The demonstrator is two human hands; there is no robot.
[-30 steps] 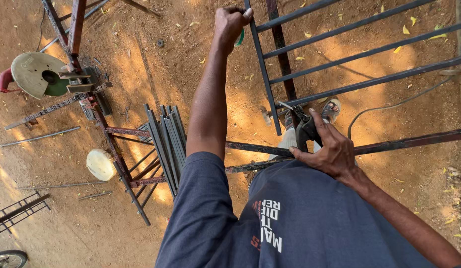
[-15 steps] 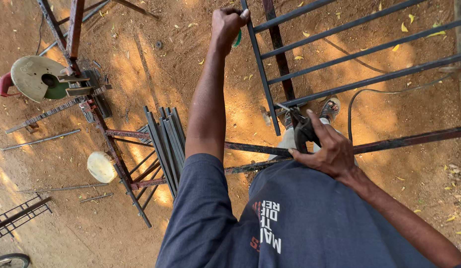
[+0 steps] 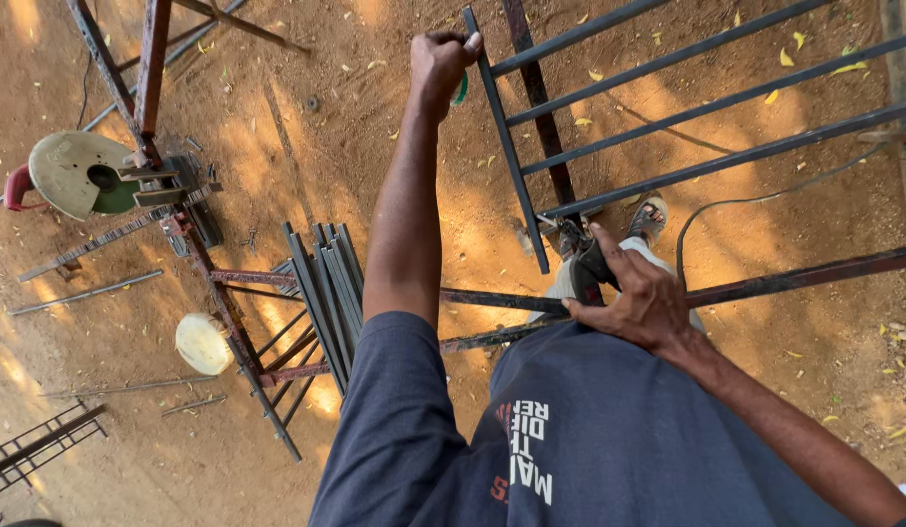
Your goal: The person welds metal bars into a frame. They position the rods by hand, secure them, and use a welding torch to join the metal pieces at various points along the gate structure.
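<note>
Fingers (image 3: 451, 51) of the left hand (image 3: 441, 60) are curled tight around the top corner of a grille (image 3: 619, 112) of dark metal bars, with something green showing just behind the fist. The left arm reaches straight out from a blue shirt. The right hand (image 3: 636, 298) rests low near the waist, its fingers (image 3: 609, 256) spread and pressed over a dark tool (image 3: 589, 273); I cannot tell whether they fully close on it.

The grille runs from the left fist toward the upper right, its end bar slanting down to just beside the right hand. A rusty bar (image 3: 794, 276) crosses below it, passing under the right hand. A sandalled foot (image 3: 650, 217) and a thin cable (image 3: 726, 210) lie on the dirt ground (image 3: 306, 146) between these bars.

To the left of the arm, a bundle of grey bars (image 3: 326, 293) leans on a rusty frame (image 3: 228, 312). Farther left sit a cut-off saw (image 3: 82, 176) with a round guard, a pale disc (image 3: 203, 343), and loose rods (image 3: 87, 293). Open dirt lies between the saw and the left arm, and again right of the cable, dotted with yellow leaves.
</note>
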